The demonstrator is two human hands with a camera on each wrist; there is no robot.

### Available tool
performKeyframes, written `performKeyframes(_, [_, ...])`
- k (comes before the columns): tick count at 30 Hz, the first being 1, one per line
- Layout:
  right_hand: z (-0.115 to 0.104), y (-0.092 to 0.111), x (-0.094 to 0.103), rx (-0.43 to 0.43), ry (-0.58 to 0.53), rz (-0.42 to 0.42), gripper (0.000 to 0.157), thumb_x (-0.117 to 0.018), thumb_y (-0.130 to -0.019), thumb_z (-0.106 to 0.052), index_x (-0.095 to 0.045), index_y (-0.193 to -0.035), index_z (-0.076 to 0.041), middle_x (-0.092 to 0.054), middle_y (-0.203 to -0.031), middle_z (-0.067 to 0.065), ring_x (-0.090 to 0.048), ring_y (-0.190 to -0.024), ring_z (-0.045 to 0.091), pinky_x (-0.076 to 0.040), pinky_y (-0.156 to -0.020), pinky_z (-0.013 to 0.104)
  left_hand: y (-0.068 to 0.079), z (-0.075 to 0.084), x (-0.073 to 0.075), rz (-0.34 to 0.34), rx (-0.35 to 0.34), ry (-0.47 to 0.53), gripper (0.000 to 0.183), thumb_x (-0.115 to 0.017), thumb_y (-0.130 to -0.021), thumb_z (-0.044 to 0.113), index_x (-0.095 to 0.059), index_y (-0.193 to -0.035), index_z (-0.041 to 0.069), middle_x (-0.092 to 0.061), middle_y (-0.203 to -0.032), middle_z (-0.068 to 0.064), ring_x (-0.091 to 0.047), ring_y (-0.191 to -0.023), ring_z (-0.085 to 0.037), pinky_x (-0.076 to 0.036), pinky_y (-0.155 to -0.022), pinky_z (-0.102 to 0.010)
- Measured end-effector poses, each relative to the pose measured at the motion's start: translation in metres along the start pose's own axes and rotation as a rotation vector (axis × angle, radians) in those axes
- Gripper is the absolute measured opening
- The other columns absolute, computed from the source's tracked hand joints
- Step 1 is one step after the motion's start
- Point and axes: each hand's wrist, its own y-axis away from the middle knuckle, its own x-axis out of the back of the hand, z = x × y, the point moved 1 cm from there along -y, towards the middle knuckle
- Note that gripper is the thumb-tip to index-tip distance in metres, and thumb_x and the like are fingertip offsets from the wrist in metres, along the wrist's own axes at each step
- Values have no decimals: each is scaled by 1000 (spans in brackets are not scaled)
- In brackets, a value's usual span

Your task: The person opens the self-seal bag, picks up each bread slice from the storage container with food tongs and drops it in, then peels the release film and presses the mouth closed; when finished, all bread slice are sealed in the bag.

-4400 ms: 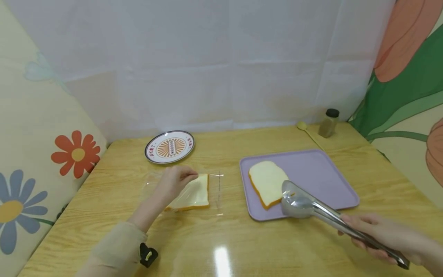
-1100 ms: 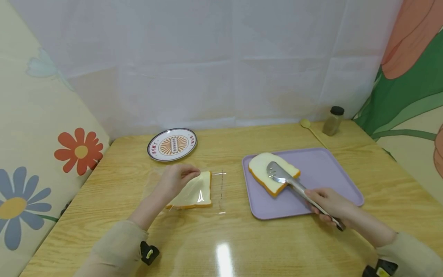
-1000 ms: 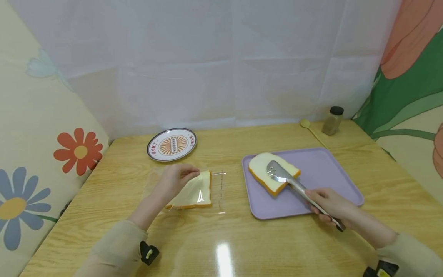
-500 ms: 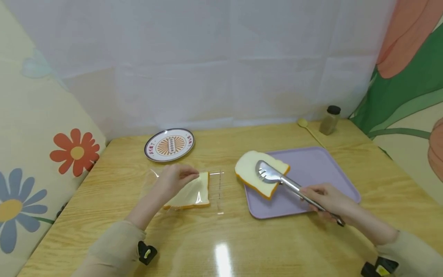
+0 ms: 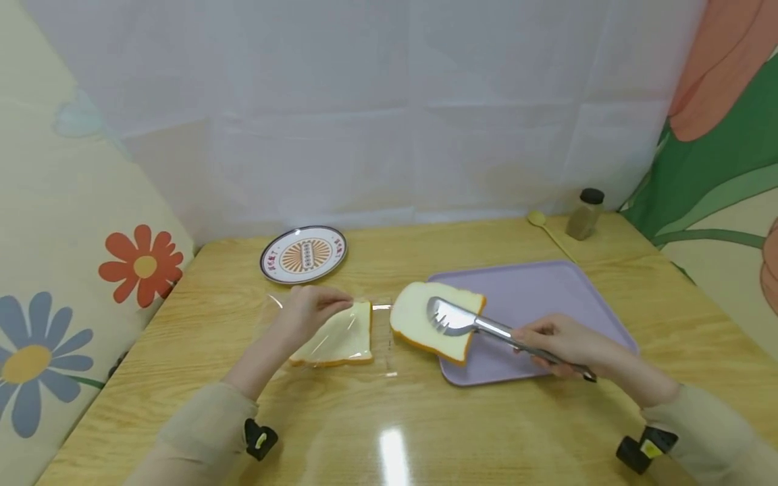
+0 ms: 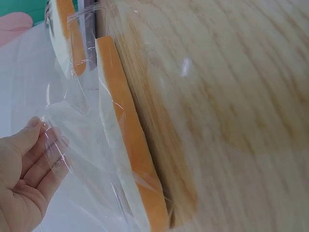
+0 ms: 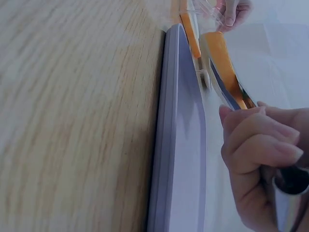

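Observation:
My left hand [image 5: 306, 317] pinches the upper film of a clear plastic bag [image 6: 72, 121], lifting it. Inside the bag lies a bread slice [image 5: 343, 341] with an orange crust, flat on the table. My right hand [image 5: 562, 344] grips metal tongs [image 5: 495, 329] by the handles. Between the tongs' ends is a second bread slice [image 5: 410, 320], raised over the left edge of the purple tray [image 5: 547, 287] and reaching to the bag's right end. In the right wrist view, the held slice [image 7: 221, 55] is above the tray's level. The tongs' lower end is hidden under it.
A white patterned plate [image 5: 304, 255] stands behind the bag. At the back right are a yellow spoon [image 5: 550, 233] and a black-lidded jar [image 5: 585, 214]. A white cloth [image 5: 389, 121] hangs behind the table, with flowered panels at both sides.
The tongs, first beside the slice on the tray, took hold of it. My right hand has since lifted it and carried it left, toward the bag. The left hand keeps its place.

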Motion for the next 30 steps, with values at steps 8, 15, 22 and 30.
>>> performKeyframes(8, [-5,-16,-2,-15,15,-29,44,-52,-95,-40,-65,-100,2,-50,-56,-4,-34,-37,3,-30,-35,17,1,-3,1,16,-33,6,11,-70,-83,10,-75,-91,3,-74,-86,-12,-71,-82,-24,-58,-69,-31])
performKeyframes(15, [-9,-25,-4,11,59,-65,41,-52,-96,-38,-67,-101,0,-51,-56,-4,-35,-37,3,-31,-36,16,2,-3,3,18,-25,34,12,-70,-83,10,-74,-91,2,-74,-87,-13,-71,-81,-25,-58,-68,-29])
performKeyframes(22, [-8,-31,-5,-17,19,-110,40,-52,-96,-37,-66,-103,0,-52,-58,-3,-36,-38,3,-31,-36,16,2,-2,4,5,-5,21,13,-69,-84,11,-74,-92,3,-74,-88,-12,-71,-82,-24,-58,-67,-30])
performKeyframes(30, [-2,-37,-4,-25,-76,-160,40,-51,-97,-33,-65,-107,3,-52,-58,-4,-36,-38,2,-31,-35,16,3,-1,3,13,-28,-8,11,-71,-83,13,-75,-91,6,-74,-86,-9,-71,-81,-22,-58,-67,-30])
